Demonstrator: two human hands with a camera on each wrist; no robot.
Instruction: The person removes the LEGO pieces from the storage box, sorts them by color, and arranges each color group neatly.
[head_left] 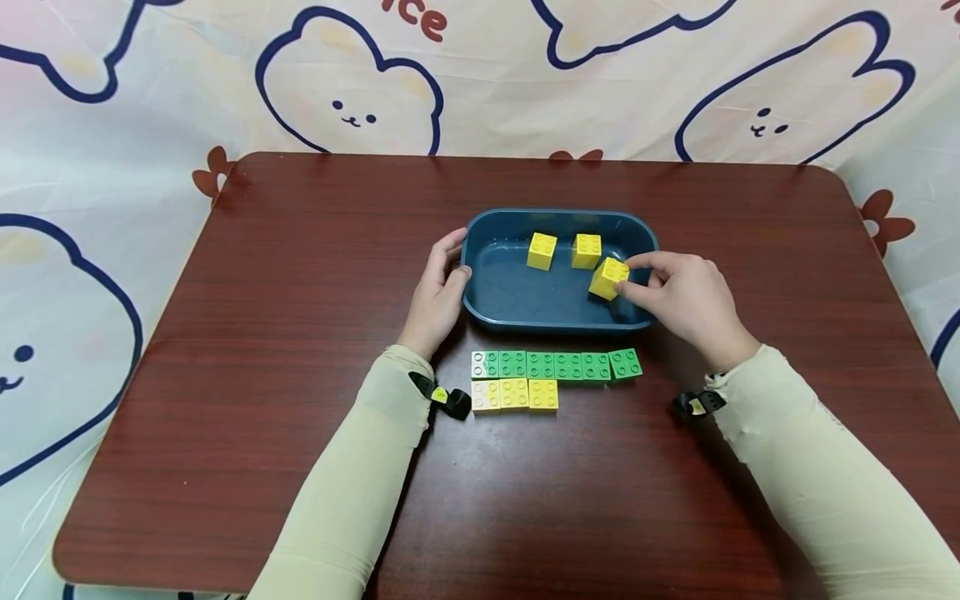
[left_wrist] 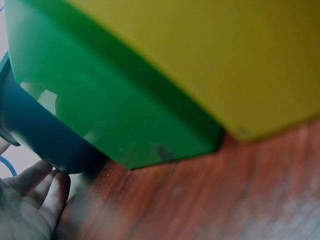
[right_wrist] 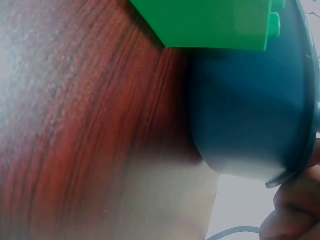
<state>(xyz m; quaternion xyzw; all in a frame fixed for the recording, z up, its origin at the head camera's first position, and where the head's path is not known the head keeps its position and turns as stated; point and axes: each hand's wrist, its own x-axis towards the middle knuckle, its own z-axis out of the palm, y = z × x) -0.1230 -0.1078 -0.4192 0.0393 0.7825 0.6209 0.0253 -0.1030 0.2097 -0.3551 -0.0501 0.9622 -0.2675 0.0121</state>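
My right hand [head_left: 693,300] pinches a yellow toy building brick [head_left: 608,278] between thumb and forefinger, tilted over the right part of a dark blue tray [head_left: 525,304]. Two more yellow bricks, one at left [head_left: 542,251] and one in the middle [head_left: 587,251], sit inside the tray. With its fingers along the outside, my left hand [head_left: 435,300] rests against the tray's left end, thumb at the rim. In the left wrist view those fingers [left_wrist: 57,195] touch the tray's outer side. The right wrist view shows only curled fingers [right_wrist: 297,200] beside the tray rim.
In front of the tray, a row of several green bricks [head_left: 540,365] lies along a shorter row of three yellow bricks [head_left: 514,395]. The rightmost green brick [head_left: 625,364] is slightly skewed. Everything stands on a brown wooden table [head_left: 300,375], with a patterned cloth [head_left: 487,92] behind.
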